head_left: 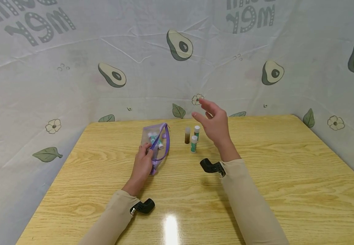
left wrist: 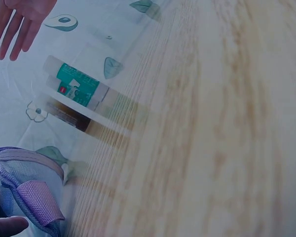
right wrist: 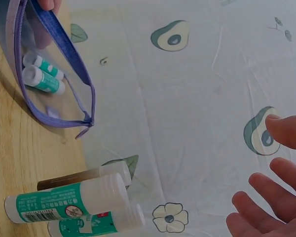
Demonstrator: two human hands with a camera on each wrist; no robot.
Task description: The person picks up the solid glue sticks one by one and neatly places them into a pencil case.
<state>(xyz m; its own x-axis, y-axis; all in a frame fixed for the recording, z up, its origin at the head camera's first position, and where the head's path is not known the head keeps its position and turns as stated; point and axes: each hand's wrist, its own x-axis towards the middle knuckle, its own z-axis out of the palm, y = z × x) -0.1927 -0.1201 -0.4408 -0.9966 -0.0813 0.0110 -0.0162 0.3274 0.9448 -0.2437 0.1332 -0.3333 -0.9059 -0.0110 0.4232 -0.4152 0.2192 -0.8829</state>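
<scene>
My left hand (head_left: 143, 161) grips the near side of a see-through zip pouch (head_left: 167, 141) with purple trim. The pouch's mouth gapes, as the right wrist view shows, and glue sticks (right wrist: 44, 81) with green labels lie inside. To the pouch's right, two white-capped green glue sticks (head_left: 193, 145) stand upright on the table, one behind the other. Beside them stands a brown tube (head_left: 187, 136) with a pale, translucent top. Raised above and right of this group, my right hand (head_left: 216, 123) holds nothing, its fingers spread apart from the thumb.
The wooden table (head_left: 287, 163) stretches out on both sides of the objects. A pale cloth (head_left: 152, 78) printed with avocados, leaves and flowers hangs behind the table. Black wrist cameras (head_left: 212, 166) sit at both sleeve cuffs.
</scene>
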